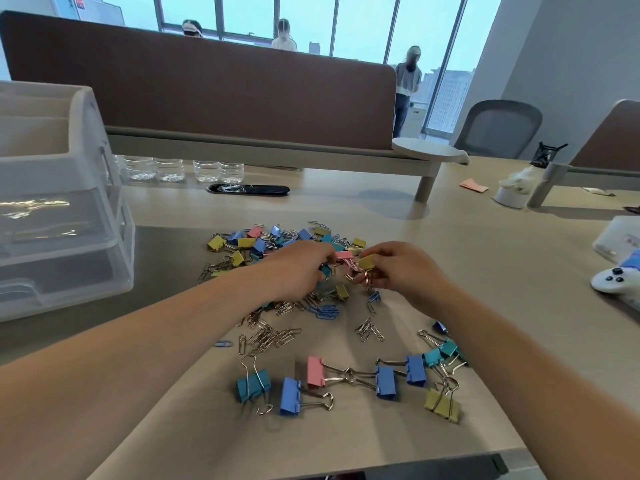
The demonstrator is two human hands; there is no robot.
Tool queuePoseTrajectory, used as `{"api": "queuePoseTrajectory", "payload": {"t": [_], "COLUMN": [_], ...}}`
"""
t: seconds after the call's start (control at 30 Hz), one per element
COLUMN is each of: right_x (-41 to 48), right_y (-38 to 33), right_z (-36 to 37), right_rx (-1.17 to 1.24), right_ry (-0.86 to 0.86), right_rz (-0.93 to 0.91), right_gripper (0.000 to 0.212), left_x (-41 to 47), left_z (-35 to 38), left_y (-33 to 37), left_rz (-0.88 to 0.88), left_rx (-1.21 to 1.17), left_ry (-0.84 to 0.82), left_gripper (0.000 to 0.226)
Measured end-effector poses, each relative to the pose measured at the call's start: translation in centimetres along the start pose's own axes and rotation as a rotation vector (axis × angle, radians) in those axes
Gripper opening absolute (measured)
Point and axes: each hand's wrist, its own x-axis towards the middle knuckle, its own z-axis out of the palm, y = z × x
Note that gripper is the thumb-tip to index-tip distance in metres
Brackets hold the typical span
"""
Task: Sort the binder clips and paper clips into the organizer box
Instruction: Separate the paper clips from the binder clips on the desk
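Over the pile of clips [277,244] on the table [485,271], our right hand [405,271] pinches a yellow binder clip [366,262], our left hand [298,268] curls against a pink binder clip [344,255], though we cannot tell its grip, and the clear organizer box [62,237] stands well apart at left.

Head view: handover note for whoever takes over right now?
Left hand: fingers curled in the pile; grip unclear.
Right hand: pinches a small yellow binder clip.
Small binder clips and paper clips lie mixed mid-table; large binder clips sit near the front edge.
Organizer box stands left, no clips visible inside.
Done: nothing boxed that shows.
Left: all of it.
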Motion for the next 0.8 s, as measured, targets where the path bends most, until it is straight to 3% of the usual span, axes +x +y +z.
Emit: {"api": "queuePoseTrajectory", "payload": {"t": [0.13, 0.3, 0.4, 0.5, 0.63, 0.8], "right_x": [-0.2, -0.5, -1.0, -1.0, -0.4, -0.7], "right_y": [-0.3, -0.2, -0.4, -0.3, 0.2, 0.0], "right_z": [0.4, 1.2, 1.8, 2.4, 2.9, 2.0], "right_rx": [0.015, -0.638, -0.857, -1.011, -1.055, -0.864], "right_ry": [0.005, -0.044, -0.149, -0.17, -0.153, -0.043], "right_rz": [0.027, -0.171, -0.255, -0.27, -0.278, -0.255], "right_gripper": [0.027, 0.01, 0.029, 0.039, 0.031, 0.018], "left_x": [-0.2, -0.6, -0.8, -1.0, -1.3, -1.6], "left_z": [-0.4, -0.9, -1.2, -1.4, -1.5, -1.7], "left_y": [0.2, 0.2, 0.3, 0.5, 0.6, 0.8], "left_rz": [0.0, 0.0, 0.004, 0.015, -0.002, -0.078], "left_rx": [-0.049, -0.161, -0.21, -0.228, -0.207, -0.237], "left_ry": [0.029, 0.061, 0.088, 0.11, 0.151, 0.21], "left_gripper": [0.029, 0.03, 0.033, 0.022, 0.021, 0.034]}}
